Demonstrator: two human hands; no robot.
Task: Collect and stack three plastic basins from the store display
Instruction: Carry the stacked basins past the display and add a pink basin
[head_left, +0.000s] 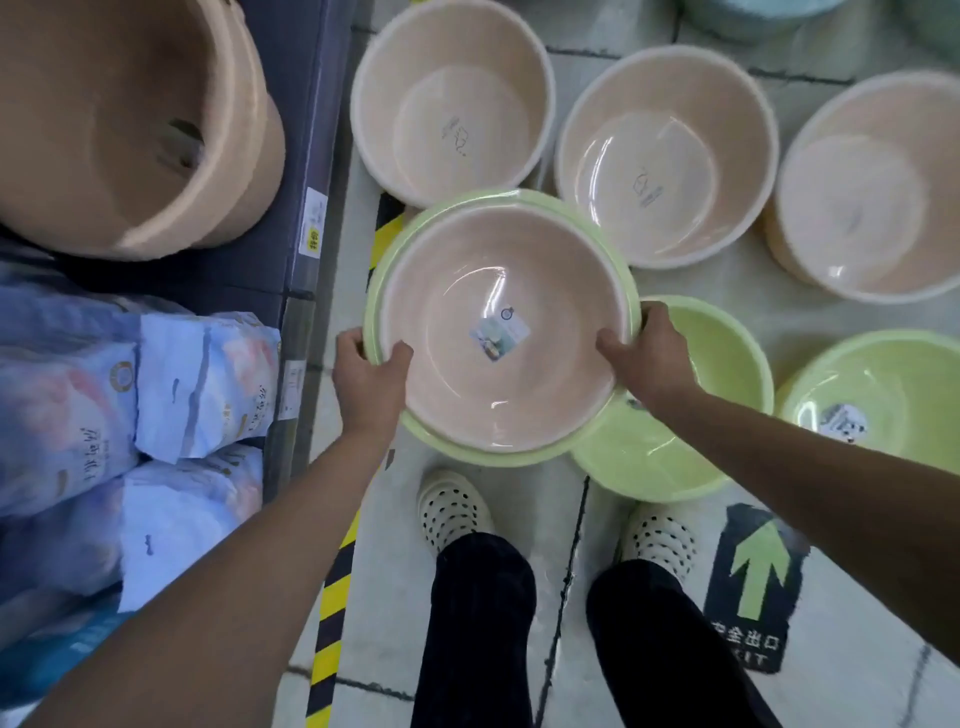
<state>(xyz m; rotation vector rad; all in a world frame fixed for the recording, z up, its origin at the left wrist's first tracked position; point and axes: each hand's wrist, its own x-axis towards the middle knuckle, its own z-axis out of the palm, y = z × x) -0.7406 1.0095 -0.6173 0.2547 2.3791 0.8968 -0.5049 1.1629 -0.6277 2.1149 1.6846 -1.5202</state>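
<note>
my left hand (369, 376) clamps the near-left edge of the pink basin (467, 291) and the green basin (387, 265) it nests in, thumb hooked inside, fingers curled round the outer rim. both hang in front of me above my shoes (452, 506). my right hand (652, 358) pinches the right edge the same way, thumb over the lip. i cannot tell if a third basin hides underneath.

the risk, i think: the plastic looks slick and the pink one only rests inside, so a tilt could let it slide out, or the green one could drop if my fingers slip off its rim.

around me: tan tubs (130, 130) on the shelf (311, 130), soft packets (202, 384) below, striped tape (332, 597) on the floor (384, 649), more pink basins (670, 156) beyond, and a spare green basin (711, 364) just beside my right hand, easy to knock.
</note>
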